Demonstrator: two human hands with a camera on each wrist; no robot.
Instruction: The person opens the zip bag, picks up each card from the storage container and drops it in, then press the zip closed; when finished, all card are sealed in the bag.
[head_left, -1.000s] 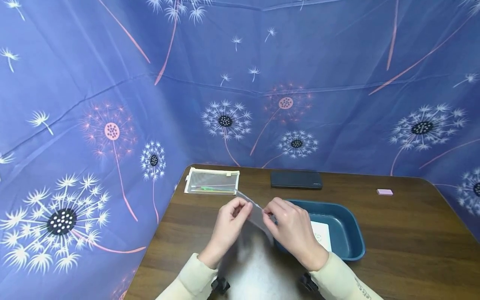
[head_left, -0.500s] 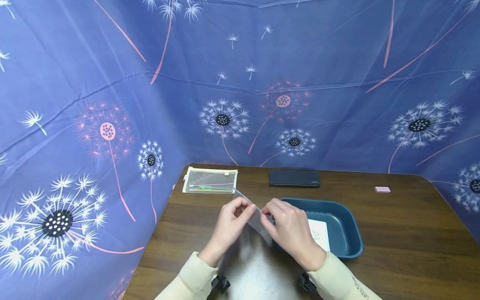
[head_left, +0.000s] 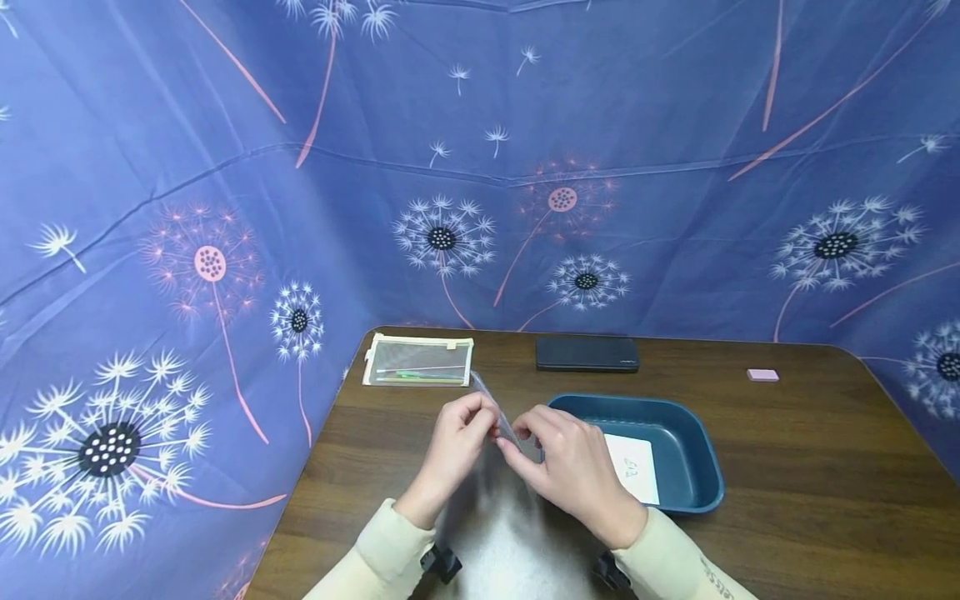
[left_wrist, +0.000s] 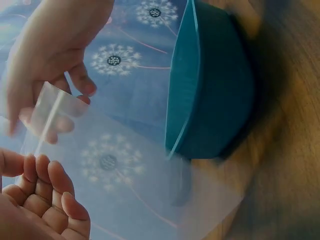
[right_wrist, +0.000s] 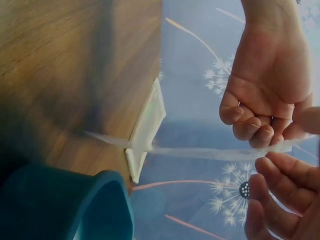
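Both forearms are brought together at the near edge, the left hand point(head_left: 455, 442) and right hand point(head_left: 572, 467) raised with fingertips curled and pinched close.

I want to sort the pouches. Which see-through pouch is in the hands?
The plain clear plastic bag, pinched by both hands; the cream-edged zip pouch lies untouched on the table.

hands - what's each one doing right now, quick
Left hand: pinching the clear plastic bag at its edge.
Right hand: pinching the same bag.
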